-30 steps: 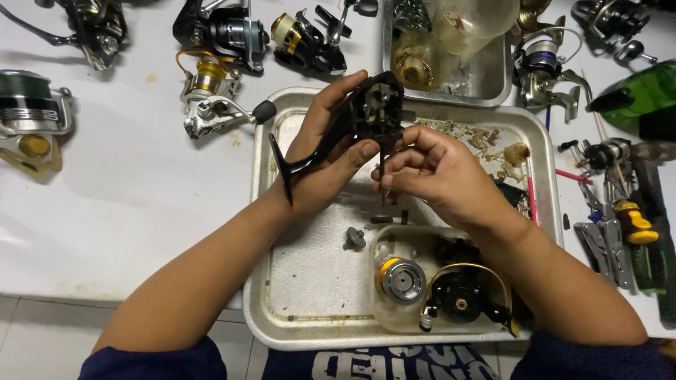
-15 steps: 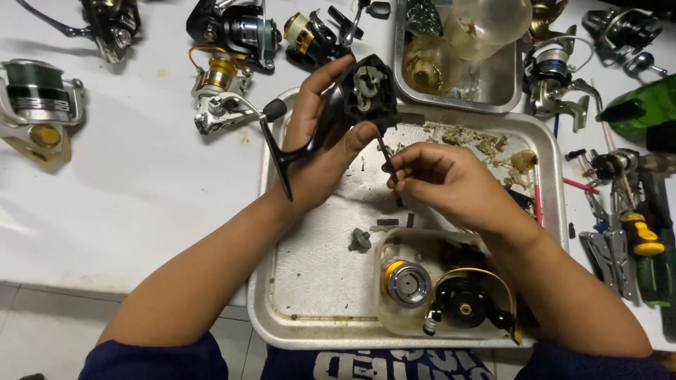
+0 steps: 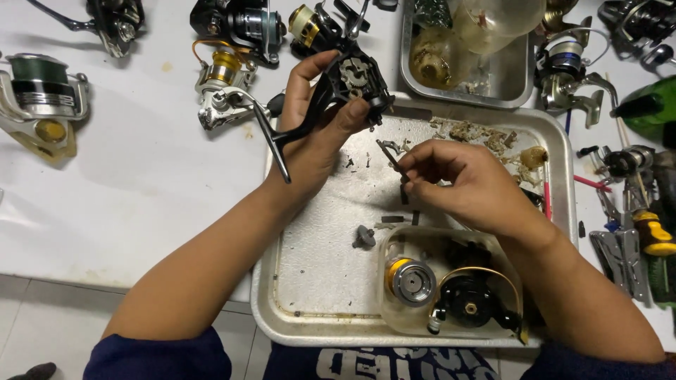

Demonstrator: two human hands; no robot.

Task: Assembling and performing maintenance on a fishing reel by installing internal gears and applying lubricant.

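Left hand [image 3: 317, 134] grips a black fishing reel body [image 3: 352, 81], thumb and fingers closed around it, its open side showing gears and facing up. From the body a black stem [image 3: 271, 144] runs down toward seven o'clock, across the palm. Right hand [image 3: 461, 183], at about four o'clock from the reel body and apart from it, pinches a small dark metal part [image 3: 389, 151] between thumb and fingertips; the part points toward ten o'clock, at the reel.

Both hands hover over a dented metal tray [image 3: 310, 281] on a white table [image 3: 127, 183]. In the tray, at six o'clock from the right hand, a clear plastic tub [image 3: 394, 324] holds a gold-rimmed spool [image 3: 410, 279] and a black reel piece [image 3: 468, 302]. A small grey gear [image 3: 363, 237] lies on the tray floor at nine o'clock from the tub. Bits of debris [image 3: 479, 134] sit near the tray's far edge.

At twelve o'clock a second metal tray [image 3: 507, 84] holds clear containers. More reels lie along the table's far side, one with a green spool [image 3: 42, 98] at the far left. Tools with a yellow handle [image 3: 651, 236] lie at three o'clock.
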